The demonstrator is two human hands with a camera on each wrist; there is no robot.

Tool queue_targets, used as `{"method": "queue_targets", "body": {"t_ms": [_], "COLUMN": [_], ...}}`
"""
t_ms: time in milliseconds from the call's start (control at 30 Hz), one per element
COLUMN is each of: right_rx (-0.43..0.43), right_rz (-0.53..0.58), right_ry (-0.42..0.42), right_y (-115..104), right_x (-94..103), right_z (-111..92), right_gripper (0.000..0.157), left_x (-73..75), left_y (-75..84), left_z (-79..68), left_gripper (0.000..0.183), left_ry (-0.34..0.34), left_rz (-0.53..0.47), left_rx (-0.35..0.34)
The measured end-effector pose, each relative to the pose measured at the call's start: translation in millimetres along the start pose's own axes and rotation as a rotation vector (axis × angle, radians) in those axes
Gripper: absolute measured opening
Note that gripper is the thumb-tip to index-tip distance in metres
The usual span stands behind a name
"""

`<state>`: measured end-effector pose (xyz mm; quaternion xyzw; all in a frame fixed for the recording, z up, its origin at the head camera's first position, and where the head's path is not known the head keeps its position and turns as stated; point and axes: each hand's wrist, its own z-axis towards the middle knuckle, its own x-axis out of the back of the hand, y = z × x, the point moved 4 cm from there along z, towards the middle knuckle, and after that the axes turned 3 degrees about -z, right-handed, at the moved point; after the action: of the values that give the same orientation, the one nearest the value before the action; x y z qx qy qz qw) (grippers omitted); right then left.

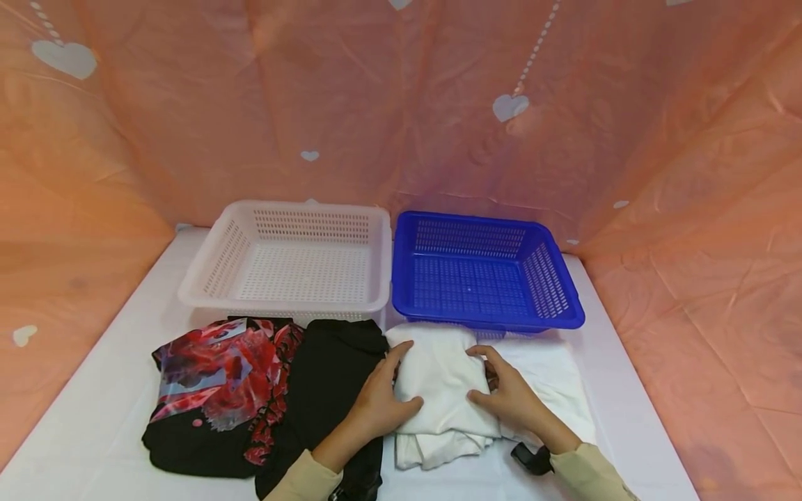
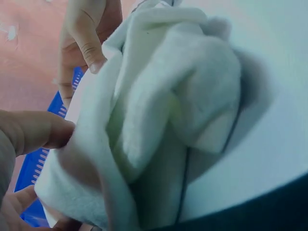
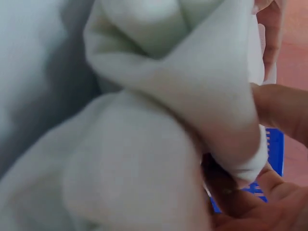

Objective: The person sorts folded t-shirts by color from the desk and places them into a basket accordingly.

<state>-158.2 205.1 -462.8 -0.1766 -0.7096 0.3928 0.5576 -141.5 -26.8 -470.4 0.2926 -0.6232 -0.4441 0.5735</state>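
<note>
A folded white garment [image 1: 438,379] lies in front of the blue basket, its lower layers showing at the near edge. My left hand [image 1: 379,402] grips its left side and my right hand [image 1: 509,398] grips its right side. In the left wrist view, the thumb [image 2: 41,130] presses on the white cloth [image 2: 144,96] while other fingers go beneath it. The right wrist view has the right thumb [image 3: 281,110] on the cloth's edge [image 3: 211,96] and fingers tucked under. A second white garment [image 1: 551,383] lies flat beside the right hand.
A white basket [image 1: 285,306] and a blue basket [image 1: 489,321] stand side by side at the back. To the left lie a folded black garment [image 1: 326,390] and a black one with a red print [image 1: 219,383]. Orange sheeting [image 1: 401,104] surrounds the white table [image 1: 88,417].
</note>
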Motion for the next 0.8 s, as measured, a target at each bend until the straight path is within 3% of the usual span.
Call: {"method": "queue_targets", "body": {"t_ms": [367, 567, 800], "right_rx": [0.135, 0.242, 0.369], "right_rz": [0.163, 0.151, 0.170], "right_ry": [0.064, 0.101, 0.166], "right_y": [-14, -29, -53], "right_x": [4.4, 12.1, 27.6], "right_z": [-9, -25, -38], "right_gripper": [0.062, 0.062, 0.061], "left_x": [-2.0, -1.2, 7.7], "left_y": [4.4, 15.9, 37.9], "left_z": [-3.1, -16.6, -24.4], "left_gripper": [0.083, 0.084, 0.083], "left_ry": [0.013, -0.029, 0.005], "left_rz": [-0.250, -0.392, -0.416], "left_rx": [-0.107, -0.192, -0.306]}}
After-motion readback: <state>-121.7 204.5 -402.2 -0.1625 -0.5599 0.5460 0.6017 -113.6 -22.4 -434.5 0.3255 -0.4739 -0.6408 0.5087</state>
